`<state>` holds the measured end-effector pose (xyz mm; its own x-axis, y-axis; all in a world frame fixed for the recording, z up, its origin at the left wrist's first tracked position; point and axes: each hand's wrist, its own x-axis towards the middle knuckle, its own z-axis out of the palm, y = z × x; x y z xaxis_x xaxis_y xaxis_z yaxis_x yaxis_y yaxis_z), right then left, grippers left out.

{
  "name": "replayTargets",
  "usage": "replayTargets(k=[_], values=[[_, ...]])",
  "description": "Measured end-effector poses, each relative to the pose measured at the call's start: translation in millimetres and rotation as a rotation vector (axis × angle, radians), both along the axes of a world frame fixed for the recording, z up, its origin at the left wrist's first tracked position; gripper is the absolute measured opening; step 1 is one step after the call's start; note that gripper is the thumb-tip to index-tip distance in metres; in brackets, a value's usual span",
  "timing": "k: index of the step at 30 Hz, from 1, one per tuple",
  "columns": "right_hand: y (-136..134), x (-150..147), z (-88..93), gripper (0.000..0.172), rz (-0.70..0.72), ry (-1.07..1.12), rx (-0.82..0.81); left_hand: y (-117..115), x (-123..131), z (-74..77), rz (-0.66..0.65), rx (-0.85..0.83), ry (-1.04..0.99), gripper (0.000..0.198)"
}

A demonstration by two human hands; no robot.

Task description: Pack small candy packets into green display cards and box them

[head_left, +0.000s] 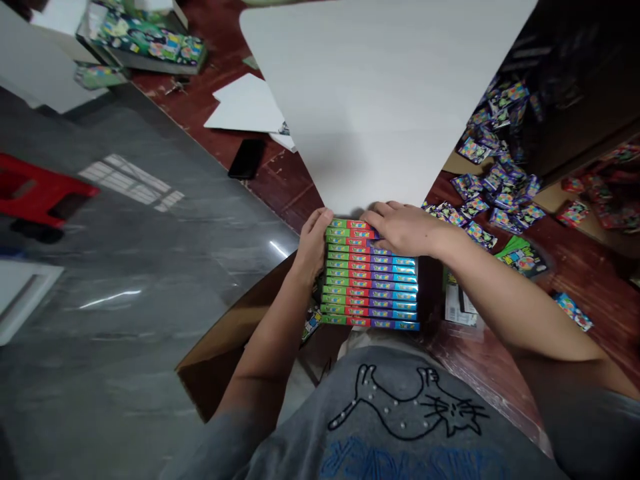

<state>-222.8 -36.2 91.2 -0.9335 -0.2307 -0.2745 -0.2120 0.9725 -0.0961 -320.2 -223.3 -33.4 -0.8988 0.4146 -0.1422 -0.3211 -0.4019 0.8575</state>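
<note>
A neat stack of thin coloured boxes [370, 283], banded green, red, purple and blue, sits close against my body. My left hand [314, 243] grips its upper left edge, thumb at the top corner. My right hand [405, 228] lies over the upper right corner, its fingers curled on the top rows and partly hiding them. Beyond both hands a large white panel [395, 87] spreads away from the stack and widens towards the far side; how it joins the stack is hidden.
Loose purple packets [500, 187] lie heaped on the dark red table [290, 180] at right, with red packets [575, 212] further out. A black phone [247, 159] rests near the left edge. An open cardboard box [225, 333] stands below my left arm. A red stool [40, 190] is on the floor.
</note>
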Motion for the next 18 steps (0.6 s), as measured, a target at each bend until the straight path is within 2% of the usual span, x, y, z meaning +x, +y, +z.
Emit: replayTargets(k=[4,8,10,14,16,18], values=[[12,-14,-13.7,0.053,0.014,0.038,-0.046,4,-8,-0.3,0.053,-0.055,0.063,0.045],[13,-16,-28.8,0.071,-0.063,0.083,-0.069,8,-14,-2.2,0.066,-0.125,0.1,0.044],[5,-5,-37.0,0.074,-0.138,0.182,-0.081,7,-15,-2.7,0.057,-0.139,0.111,0.042],[-24,37,-59.0,0.071,-0.23,0.478,-0.123,1,-12,-5.8,0.061,-0.183,0.181,0.037],[-34,54,-70.4,0.077,-0.296,0.488,-0.163,0,-13,-9.2,0.083,-0.253,0.264,0.035],[-37,62,-80.0,0.087,-0.341,0.388,-0.219,2,-15,-13.5,0.085,-0.334,0.348,0.038]])
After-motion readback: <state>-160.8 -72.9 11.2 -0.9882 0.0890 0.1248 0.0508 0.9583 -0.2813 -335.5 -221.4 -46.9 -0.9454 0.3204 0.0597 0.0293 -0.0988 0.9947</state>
